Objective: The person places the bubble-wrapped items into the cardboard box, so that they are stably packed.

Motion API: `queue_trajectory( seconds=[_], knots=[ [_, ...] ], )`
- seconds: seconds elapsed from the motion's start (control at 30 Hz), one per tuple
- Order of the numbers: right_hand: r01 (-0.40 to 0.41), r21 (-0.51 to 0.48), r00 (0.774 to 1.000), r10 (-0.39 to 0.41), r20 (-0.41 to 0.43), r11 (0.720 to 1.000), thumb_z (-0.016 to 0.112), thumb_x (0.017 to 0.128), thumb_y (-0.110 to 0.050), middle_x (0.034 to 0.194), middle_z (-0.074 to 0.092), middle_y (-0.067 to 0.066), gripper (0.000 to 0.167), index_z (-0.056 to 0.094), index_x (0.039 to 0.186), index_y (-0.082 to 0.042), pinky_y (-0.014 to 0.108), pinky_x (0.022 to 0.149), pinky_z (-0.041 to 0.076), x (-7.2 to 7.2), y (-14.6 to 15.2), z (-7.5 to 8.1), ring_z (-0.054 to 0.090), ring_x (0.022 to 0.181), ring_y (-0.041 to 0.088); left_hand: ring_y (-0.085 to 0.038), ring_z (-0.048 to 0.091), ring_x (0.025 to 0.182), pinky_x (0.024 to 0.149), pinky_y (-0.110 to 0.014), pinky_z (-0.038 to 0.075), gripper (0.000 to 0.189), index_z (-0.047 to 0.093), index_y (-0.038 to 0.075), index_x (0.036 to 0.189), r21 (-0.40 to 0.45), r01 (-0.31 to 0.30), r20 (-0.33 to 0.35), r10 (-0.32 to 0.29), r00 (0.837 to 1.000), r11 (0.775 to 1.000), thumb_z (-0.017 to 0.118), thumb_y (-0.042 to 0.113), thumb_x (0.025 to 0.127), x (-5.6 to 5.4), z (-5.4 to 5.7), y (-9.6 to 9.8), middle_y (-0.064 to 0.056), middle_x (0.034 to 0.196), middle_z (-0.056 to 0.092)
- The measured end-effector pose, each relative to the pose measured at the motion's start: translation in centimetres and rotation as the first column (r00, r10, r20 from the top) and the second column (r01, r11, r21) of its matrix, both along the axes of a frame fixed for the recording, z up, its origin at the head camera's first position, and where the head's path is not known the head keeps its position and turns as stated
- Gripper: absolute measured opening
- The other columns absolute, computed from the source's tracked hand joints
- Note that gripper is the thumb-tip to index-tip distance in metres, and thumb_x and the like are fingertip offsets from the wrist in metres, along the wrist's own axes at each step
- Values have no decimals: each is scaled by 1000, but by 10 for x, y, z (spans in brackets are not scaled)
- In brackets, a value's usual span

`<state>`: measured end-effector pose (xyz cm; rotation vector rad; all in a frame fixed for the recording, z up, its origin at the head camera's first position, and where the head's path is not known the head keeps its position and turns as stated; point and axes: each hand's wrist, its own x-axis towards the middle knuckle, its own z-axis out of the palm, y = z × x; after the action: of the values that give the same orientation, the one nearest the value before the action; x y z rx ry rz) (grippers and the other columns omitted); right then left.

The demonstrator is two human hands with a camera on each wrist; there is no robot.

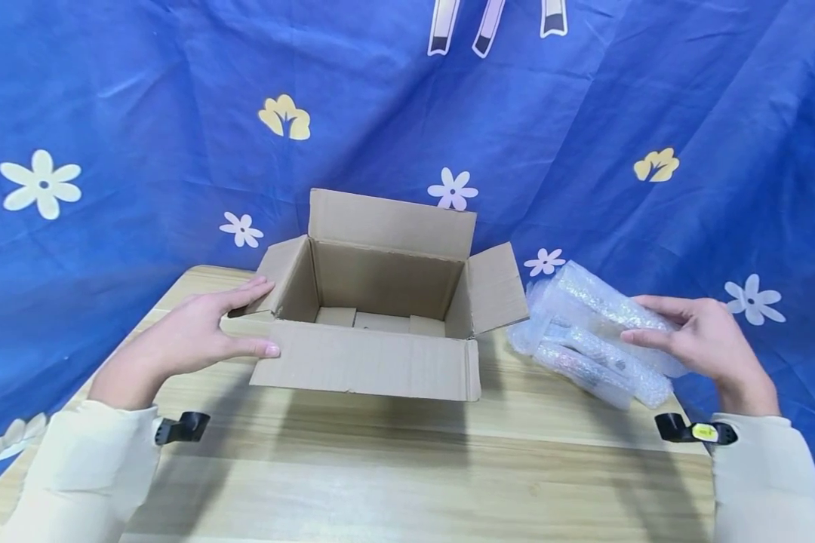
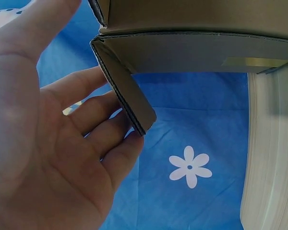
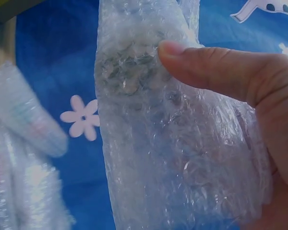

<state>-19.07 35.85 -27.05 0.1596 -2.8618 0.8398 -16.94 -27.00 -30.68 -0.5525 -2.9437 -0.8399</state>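
Observation:
An open cardboard box [image 1: 373, 279] stands on the table, its flaps spread outward and only its bottom panels visible inside. At its left side my left hand [image 1: 190, 328] touches the box. The fingers lie along the outside of the left flap [image 2: 129, 88], and the thumb tip rests at the left end of the front flap [image 1: 367, 362]. On the right, my right hand [image 1: 706, 339] grips a bubble-wrapped package [image 3: 149, 139], thumb across its near face and fingers hidden behind. Blurred greyish shapes show through the wrap.
More bubble-wrapped packages [image 1: 604, 358] lie on the table [image 1: 407, 460] right of the box, just under the held one. A blue patterned cloth [image 1: 380, 98] hangs behind the table. The box's right flap [image 1: 497, 288] leans out toward the packages.

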Motion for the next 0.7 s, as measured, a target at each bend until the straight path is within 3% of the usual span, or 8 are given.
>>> queue_trajectory(
  seconds=[0.37, 0.7],
  knots=[
    [26, 29, 998, -25, -50, 999, 86, 75, -48, 105, 72, 19, 63, 71, 124, -11, 33, 55, 57, -8, -16, 50, 67, 73, 21, -44, 35, 139, 105, -63, 34, 102, 35, 11, 157, -2, -9, 8, 9, 1000, 1000, 82, 55, 77, -1, -1, 0, -18, 157, 34],
    [-41, 82, 992, 50, -118, 996, 88, 74, -46, 102, 73, 14, 57, 74, 120, -15, 32, 52, 55, -17, -41, 74, 66, 71, 21, -44, 33, 140, 106, -64, 32, 103, 35, 9, 156, 10, -3, 10, 3, 1000, 1000, 83, 54, 77, 0, -1, -1, -20, 157, 32]
  ],
)
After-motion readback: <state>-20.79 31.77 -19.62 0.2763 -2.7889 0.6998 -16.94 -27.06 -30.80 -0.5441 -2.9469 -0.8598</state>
